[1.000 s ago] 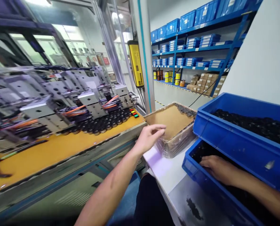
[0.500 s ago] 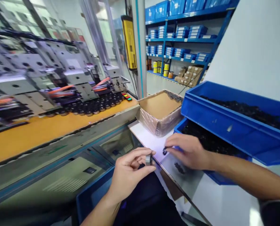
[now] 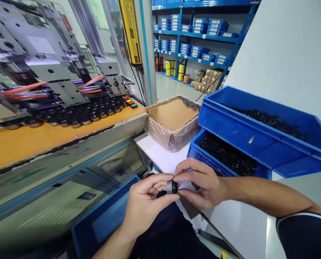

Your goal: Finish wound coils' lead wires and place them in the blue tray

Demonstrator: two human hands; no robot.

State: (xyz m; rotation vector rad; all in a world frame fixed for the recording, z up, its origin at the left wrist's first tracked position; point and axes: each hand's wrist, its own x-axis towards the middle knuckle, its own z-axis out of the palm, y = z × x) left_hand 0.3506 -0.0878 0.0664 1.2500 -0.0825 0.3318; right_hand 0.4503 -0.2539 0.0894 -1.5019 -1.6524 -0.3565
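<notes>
The left hand (image 3: 146, 201) is pinching a small grey ring (image 3: 172, 187) between thumb and forefinger, holding it over the lap, just off the near edge of the white table (image 3: 160, 156). The right hand (image 3: 203, 183) is meeting it from the other side. Its fingertips are closing together against the ring's right face on what seems to be a small dark piece (image 3: 177, 185), mostly hidden by the fingers. The step in hand looks like fitting that piece to the ring. Seating it would call for lining the two up squarely and pressing gently, with the left pinch keeping the ring from turning.

Below the left wrist a blue tray (image 3: 103, 223) is sitting beside the knees. Past the hands, on the table's right side, a lower blue bin (image 3: 196, 151) is lying open with loose black parts (image 3: 227, 156) filling it. An upper blue bin (image 3: 243, 133) is overhanging it, also carrying black parts. At the table's far left corner a film-wrapped cardboard box (image 3: 171, 138) is standing, touching the bins.

To the left, an orange machine deck (image 3: 41, 138) is carrying a row of round dark parts (image 3: 82, 113) under grey tooling. Farther off, a yellow post (image 3: 129, 32) is rising, and blue shelving (image 3: 198, 34) is lining the back wall.
</notes>
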